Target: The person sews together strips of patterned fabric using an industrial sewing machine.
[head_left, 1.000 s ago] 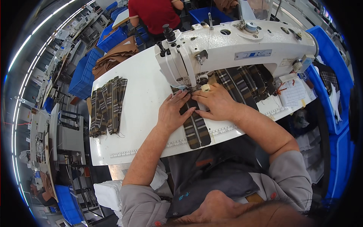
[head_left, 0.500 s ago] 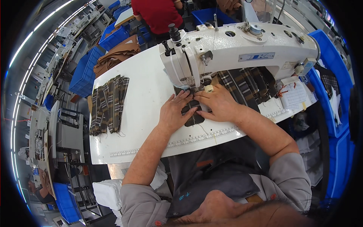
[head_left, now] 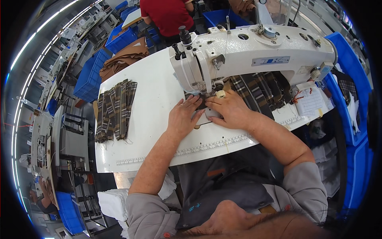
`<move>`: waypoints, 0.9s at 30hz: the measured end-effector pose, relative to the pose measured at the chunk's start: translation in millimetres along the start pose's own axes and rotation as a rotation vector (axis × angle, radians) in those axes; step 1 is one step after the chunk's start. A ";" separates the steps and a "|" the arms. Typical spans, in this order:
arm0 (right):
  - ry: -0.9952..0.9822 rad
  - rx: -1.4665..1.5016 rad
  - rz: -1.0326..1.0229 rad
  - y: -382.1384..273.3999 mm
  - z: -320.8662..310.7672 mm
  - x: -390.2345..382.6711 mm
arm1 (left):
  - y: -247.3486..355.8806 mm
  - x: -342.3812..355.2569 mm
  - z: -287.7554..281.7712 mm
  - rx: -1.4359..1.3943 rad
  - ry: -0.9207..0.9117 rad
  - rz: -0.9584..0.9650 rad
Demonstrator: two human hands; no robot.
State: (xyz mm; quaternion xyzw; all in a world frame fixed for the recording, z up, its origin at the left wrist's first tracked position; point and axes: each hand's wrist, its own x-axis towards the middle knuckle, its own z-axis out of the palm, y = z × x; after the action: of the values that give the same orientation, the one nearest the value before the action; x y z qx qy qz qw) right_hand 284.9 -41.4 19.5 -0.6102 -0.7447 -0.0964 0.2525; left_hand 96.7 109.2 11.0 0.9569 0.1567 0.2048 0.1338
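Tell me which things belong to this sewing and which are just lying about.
In the job:
left hand, right hand
sewing machine
dark fabric
probably left plaid pile, right plaid pile

Apparently lying about:
brown cloth
blue bin
white pile

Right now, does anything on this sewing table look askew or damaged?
Nothing serious stands out. The leftmost plaid strips on the table look slightly untidy: fanned unevenly, with frayed near ends. The cloth beside the left hand is too hidden to judge.
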 end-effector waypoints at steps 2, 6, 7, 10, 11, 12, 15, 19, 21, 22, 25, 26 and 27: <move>-0.001 -0.001 -0.003 0.3 0.3 0.0 | -3.3 6.6 -2.0 0.073 0.038 0.054; 0.015 0.011 -0.004 2.5 0.9 -0.7 | 1.6 27.0 -17.3 0.047 -0.067 -0.050; 0.021 0.012 -0.007 3.7 1.1 -1.3 | 4.1 33.9 -22.3 0.139 -0.147 -0.052; 0.038 0.002 -0.014 2.7 2.9 1.0 | -1.7 45.8 -25.3 0.331 -0.208 0.033; 0.033 0.008 -0.031 2.2 0.2 0.3 | -6.1 49.7 -20.4 0.426 -0.200 0.140; 0.024 0.005 -0.018 -0.6 -3.5 3.4 | -14.4 50.1 -13.6 0.441 -0.099 0.177; 0.081 0.009 -0.027 0.4 -3.2 3.6 | -24.5 55.2 -1.9 0.426 0.095 0.314; 0.144 -0.075 0.076 2.1 -10.5 1.7 | -34.3 44.3 -6.7 0.776 0.114 0.512; 0.179 -0.160 0.139 6.7 -18.3 -0.4 | -49.5 31.6 -25.0 0.923 -0.017 0.522; 0.187 -0.177 0.173 8.8 -21.2 -3.1 | -59.1 21.3 -39.5 0.999 0.020 0.536; 0.197 -0.276 0.264 22.0 -29.1 -12.6 | -83.5 -19.7 -85.0 1.240 0.004 0.400; 0.164 -0.302 0.306 27.4 -30.2 -16.1 | -93.2 -36.5 -99.7 1.267 -0.006 0.314; 0.167 -0.303 0.316 29.4 -33.2 -17.4 | -96.4 -53.6 -114.2 1.198 -0.003 0.233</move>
State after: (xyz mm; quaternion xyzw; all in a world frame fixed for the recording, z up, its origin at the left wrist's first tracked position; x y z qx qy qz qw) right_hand 323.9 -64.4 34.4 -0.7399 -0.5935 -0.2165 0.2310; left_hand -22.9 200.3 61.9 0.8769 0.1388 0.0930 -0.4508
